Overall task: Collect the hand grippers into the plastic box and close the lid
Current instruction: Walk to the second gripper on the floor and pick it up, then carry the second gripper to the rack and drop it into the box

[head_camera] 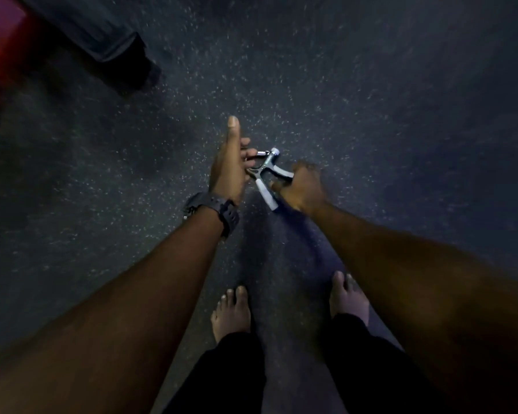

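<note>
A grey metal hand gripper with pale padded handles point(266, 174) hangs above the dark speckled floor point(371, 100), between both hands. The right hand point(304, 186), at 3 o'clock, has its grip clamped on one handle. The left hand point(229, 162), at 9 o'clock, touches the spring end with fingers spread apart.

No legible text, labels, brands or numbers anywhere. The dark strapped wristwatch point(219, 212) shows no readable face; the grey-handled metal hand gripper point(266, 174) bears no visible marking.
</note>
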### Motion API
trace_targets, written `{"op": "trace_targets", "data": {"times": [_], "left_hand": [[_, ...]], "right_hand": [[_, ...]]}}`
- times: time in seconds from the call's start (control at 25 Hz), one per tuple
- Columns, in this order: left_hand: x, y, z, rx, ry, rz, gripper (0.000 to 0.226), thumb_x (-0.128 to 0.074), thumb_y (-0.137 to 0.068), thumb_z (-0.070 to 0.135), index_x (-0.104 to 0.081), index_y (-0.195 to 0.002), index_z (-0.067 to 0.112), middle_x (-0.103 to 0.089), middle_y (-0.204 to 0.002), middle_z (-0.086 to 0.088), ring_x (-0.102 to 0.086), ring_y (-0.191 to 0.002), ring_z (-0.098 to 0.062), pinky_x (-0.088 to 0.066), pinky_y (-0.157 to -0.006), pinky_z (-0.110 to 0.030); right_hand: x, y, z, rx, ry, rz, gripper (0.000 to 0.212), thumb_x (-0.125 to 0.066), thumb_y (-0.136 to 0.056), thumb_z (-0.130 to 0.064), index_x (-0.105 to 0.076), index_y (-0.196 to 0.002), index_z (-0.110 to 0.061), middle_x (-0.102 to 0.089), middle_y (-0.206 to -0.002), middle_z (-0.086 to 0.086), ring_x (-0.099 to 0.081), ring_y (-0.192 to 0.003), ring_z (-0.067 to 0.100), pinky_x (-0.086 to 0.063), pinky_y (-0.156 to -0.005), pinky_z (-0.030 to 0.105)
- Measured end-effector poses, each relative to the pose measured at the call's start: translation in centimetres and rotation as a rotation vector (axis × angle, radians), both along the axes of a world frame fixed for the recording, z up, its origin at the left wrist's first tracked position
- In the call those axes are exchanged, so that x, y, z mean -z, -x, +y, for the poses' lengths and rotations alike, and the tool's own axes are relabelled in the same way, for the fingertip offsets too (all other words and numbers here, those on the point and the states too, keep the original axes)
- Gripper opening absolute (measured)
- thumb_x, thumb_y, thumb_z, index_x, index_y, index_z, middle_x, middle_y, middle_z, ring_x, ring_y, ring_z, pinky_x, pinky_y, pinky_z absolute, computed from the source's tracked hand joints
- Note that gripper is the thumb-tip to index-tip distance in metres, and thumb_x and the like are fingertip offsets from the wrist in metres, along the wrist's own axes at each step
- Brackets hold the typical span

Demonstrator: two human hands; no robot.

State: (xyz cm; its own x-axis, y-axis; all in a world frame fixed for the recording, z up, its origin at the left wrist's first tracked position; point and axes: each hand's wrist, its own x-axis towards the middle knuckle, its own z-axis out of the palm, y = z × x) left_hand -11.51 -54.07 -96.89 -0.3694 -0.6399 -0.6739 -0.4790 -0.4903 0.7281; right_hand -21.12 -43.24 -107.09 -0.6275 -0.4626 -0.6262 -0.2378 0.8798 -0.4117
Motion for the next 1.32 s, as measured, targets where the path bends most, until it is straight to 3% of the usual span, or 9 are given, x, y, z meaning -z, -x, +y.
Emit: {"op": "trace_targets", "data": {"times": [0.16, 0.32, 0.44, 0.56, 0.8, 0.96, 1.04, 1.2, 1.32], "left_hand": [[6.4, -0.9, -1.9, 0.0, -0.021, -0.016, 0.075, -0.027, -0.084, 0.076, -0.062, -0.117, 0.019, -0.069, -0.109, -0.001, -0.064, -0.098, -0.017, -0.046, -0.08, -0.036], [4.7, 0.4, -3.8, 0.003, 0.029, 0.029, 0.07, -0.026, -0.084, 0.076, -0.062, -0.11, 0.022, -0.067, -0.107, -0.002, -0.061, -0.094, -0.017, -0.046, -0.082, -0.036], [-1.7, 3.0, -5.9, -0.002, 0.104, 0.062, 0.06, -0.024, -0.091, 0.072, -0.059, -0.099, 0.025, -0.064, -0.1, -0.001, -0.058, -0.089, -0.017, -0.044, -0.079, -0.036], [-13.0, 6.0, -8.2, -0.048, 0.164, 0.121, 0.061, -0.025, -0.091, 0.073, -0.061, -0.099, 0.024, -0.067, -0.102, -0.001, -0.059, -0.09, -0.016, -0.045, -0.079, -0.035], [-46.7, 10.1, -13.1, -0.11, 0.344, 0.358, 0.061, -0.025, -0.095, 0.068, -0.061, -0.1, 0.019, -0.067, -0.099, -0.003, -0.057, -0.088, -0.018, -0.04, -0.081, -0.037], [-71.4, 7.6, -13.9, -0.196, 0.502, 0.539, 0.058, -0.029, -0.097, 0.064, -0.061, -0.099, 0.016, -0.066, -0.098, -0.008, -0.057, -0.088, -0.021, -0.042, -0.076, -0.031], [-81.3, 4.8, -13.8, -0.221, 0.616, 0.588, 0.059, -0.03, -0.098, 0.063, -0.062, -0.101, 0.013, -0.067, -0.099, -0.01, -0.057, -0.086, -0.021, -0.043, -0.077, -0.032], [-97.3, -2.9, -11.0, -0.353, 0.868, 0.636, 0.057, -0.029, -0.1, 0.058, -0.058, -0.103, 0.009, -0.063, -0.094, -0.012, -0.054, -0.077, -0.019, -0.039, -0.061, -0.026], [-103.2, -8.7, -8.1, -0.425, 0.966, 0.619, 0.064, -0.026, -0.098, 0.065, -0.06, -0.106, 0.011, -0.065, -0.1, -0.011, -0.056, -0.087, -0.023, -0.04, -0.073, -0.033]], "right_hand": [[7.6, -1.8, -2.6, -0.28, -0.193, 0.275, 0.108, -0.07, -0.069, -0.076, -0.041, -0.144, -0.003, -0.05, -0.14, 0.021, -0.048, -0.129, 0.038, -0.04, -0.106, 0.046], [6.0, -0.7, -3.7, -0.35, -0.171, 0.213, 0.094, -0.075, -0.075, -0.061, -0.044, -0.144, -0.004, -0.053, -0.139, 0.019, -0.051, -0.126, 0.037, -0.045, -0.103, 0.047], [-1.7, 1.7, -5.3, 0.057, 0.024, -0.09, 0.062, -0.076, -0.07, -0.05, -0.067, -0.117, -0.01, -0.068, -0.106, 0.009, -0.066, -0.095, 0.028, -0.052, -0.072, 0.03], [-14.7, 5.5, -8.3, 0.31, 0.257, -0.224, 0.013, -0.063, -0.077, -0.031, -0.062, -0.073, -0.019, -0.06, -0.069, -0.001, -0.058, -0.068, 0.022, -0.035, -0.055, 0.027], [-50.6, 8.1, -14.3, 0.362, 0.632, -0.143, 0.031, -0.057, -0.09, -0.047, -0.063, -0.085, -0.017, -0.065, -0.084, 0.007, -0.062, -0.086, 0.031, -0.046, -0.073, 0.038], [-76.4, 5.8, -16.7, 0.226, 0.827, -0.093, 0.056, -0.05, -0.074, -0.059, -0.071, -0.101, -0.016, -0.077, -0.105, 0.006, -0.068, -0.107, 0.033, -0.052, -0.095, 0.047], [-86.9, 4.4, -17.4, 0.154, 0.968, -0.077, 0.048, -0.051, -0.071, -0.059, -0.069, -0.09, -0.019, -0.077, -0.099, 0.005, -0.07, -0.105, 0.036, -0.053, -0.097, 0.053], [-104.0, -0.4, -16.4, -0.026, 1.181, -0.089, 0.044, -0.053, -0.071, -0.06, -0.067, -0.083, -0.02, -0.078, -0.1, 0.008, -0.07, -0.103, 0.035, -0.054, -0.097, 0.055], [-111.3, -4.9, -13.9, -0.172, 1.303, -0.107, 0.044, -0.052, -0.07, -0.061, -0.069, -0.083, -0.022, -0.077, -0.091, 0.001, -0.07, -0.099, 0.03, -0.054, -0.097, 0.053]]}}
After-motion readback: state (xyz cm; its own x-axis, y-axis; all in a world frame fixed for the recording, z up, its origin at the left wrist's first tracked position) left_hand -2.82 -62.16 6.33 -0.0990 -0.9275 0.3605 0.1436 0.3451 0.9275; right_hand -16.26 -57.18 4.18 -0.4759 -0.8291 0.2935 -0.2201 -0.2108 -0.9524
